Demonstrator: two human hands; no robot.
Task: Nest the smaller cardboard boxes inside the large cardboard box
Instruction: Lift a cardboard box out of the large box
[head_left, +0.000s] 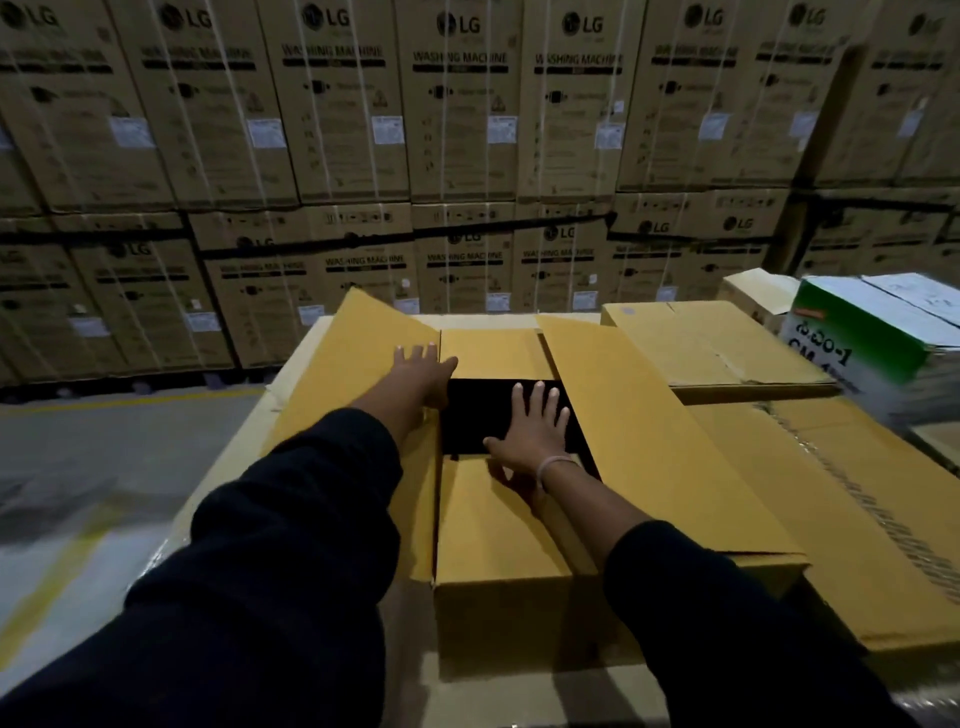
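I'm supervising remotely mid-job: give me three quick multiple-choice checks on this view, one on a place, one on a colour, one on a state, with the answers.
1. Where does the left hand rest?
A. On the raised left flap of the open box
B. On the green and white box
C. On the floor

2. What colour is the printed box at the far right?
A. Red and black
B. Green and white
C. Plain brown

3. How is the right hand?
A. Clenched in a fist
B. Gripping a roll of tape
C. Open, fingers spread, over the dark opening

Answers:
1. A: its straight fingers lie on the flap's inner face.
2. B: green panels with white faces show.
3. C: all the fingers are straight and hold nothing.
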